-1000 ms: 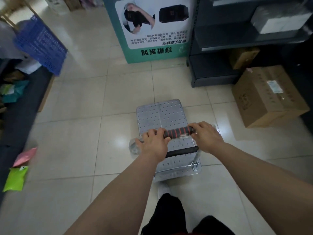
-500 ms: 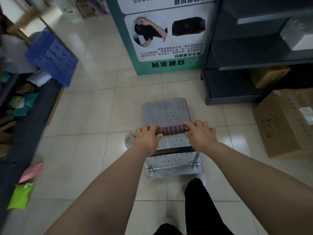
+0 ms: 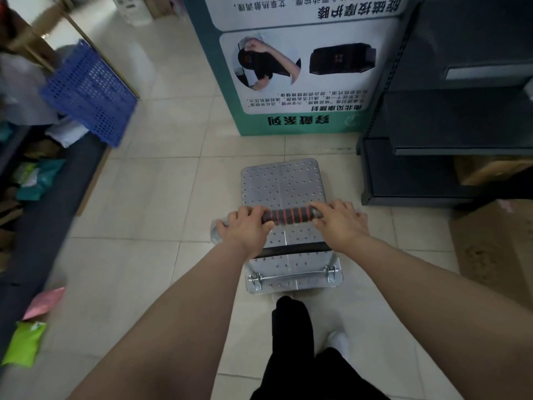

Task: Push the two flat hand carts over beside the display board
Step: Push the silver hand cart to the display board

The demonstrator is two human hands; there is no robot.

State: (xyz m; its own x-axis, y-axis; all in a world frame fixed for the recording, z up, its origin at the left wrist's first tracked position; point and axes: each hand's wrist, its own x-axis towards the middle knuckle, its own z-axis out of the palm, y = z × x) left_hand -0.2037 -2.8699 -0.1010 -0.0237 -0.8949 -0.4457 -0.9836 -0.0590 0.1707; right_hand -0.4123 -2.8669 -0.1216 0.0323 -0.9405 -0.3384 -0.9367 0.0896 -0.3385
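Note:
A flat hand cart (image 3: 284, 184) with a perforated silver deck stands on the tiled floor just in front of me. Its handle bar (image 3: 291, 215) has a black grip with red rings. My left hand (image 3: 248, 229) is closed on the left end of the bar and my right hand (image 3: 339, 223) on the right end. The green and white display board (image 3: 300, 67) stands upright directly ahead, a short gap beyond the cart's front edge. Only one cart is in view.
A dark metal shelf unit (image 3: 450, 116) stands to the right of the board, close to the cart's right side. A cardboard box (image 3: 496, 249) sits at the right. A blue plastic crate (image 3: 89, 93) and a low dark shelf with packets (image 3: 34, 180) line the left.
The cart and I have rolled forward toward the display board, which now fills more of the view. The cardboard box has slid to the right edge. Both hands kept their grip.

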